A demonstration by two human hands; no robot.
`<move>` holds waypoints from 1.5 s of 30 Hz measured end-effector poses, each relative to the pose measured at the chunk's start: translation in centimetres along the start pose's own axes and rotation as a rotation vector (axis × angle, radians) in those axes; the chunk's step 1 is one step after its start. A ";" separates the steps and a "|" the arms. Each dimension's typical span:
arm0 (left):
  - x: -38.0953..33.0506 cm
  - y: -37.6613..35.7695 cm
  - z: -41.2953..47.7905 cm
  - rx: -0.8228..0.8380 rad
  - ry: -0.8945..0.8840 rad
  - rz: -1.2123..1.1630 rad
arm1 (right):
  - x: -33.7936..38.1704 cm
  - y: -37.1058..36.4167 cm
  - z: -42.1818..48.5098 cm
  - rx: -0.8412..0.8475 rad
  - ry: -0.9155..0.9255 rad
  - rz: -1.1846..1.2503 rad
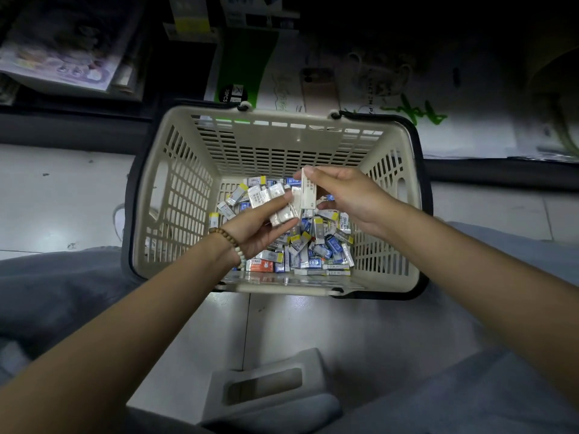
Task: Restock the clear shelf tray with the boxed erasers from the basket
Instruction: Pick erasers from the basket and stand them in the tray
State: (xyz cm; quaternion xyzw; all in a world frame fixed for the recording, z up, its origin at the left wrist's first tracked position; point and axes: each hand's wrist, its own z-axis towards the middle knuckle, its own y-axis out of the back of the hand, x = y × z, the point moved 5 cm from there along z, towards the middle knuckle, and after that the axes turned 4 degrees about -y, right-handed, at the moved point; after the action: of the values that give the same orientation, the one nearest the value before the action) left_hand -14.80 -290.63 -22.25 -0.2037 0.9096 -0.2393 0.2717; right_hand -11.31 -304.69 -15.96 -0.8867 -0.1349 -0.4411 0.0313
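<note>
Pale floor tiles (62,198) below, basket (282,151) just beyond. Gripping stack of boxed erasers (275,205) in left hand (260,230), pinching another box (307,192) in right hand (344,198); align edges flush before adding.

The basket (150,195) sits on the floor (62,198) in front of the person, shelves (78,103) behind it. Boxed erasers (316,245) lie in its bottom. Above them the left hand (260,228) holds a stack (272,198), the right hand (347,195) one box (307,191) just right of it.
</note>
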 end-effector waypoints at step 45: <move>-11.2 -1.5 -6.8 -0.024 -0.308 0.199 | 9.2 -0.6 -1.6 0.138 0.200 0.180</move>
State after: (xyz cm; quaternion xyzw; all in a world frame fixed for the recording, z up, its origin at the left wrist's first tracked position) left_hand -9.82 -283.98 -11.93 -0.1502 0.8756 -0.1665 0.4278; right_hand -7.44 -302.46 -7.79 -0.8425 -0.0809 -0.5125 0.1452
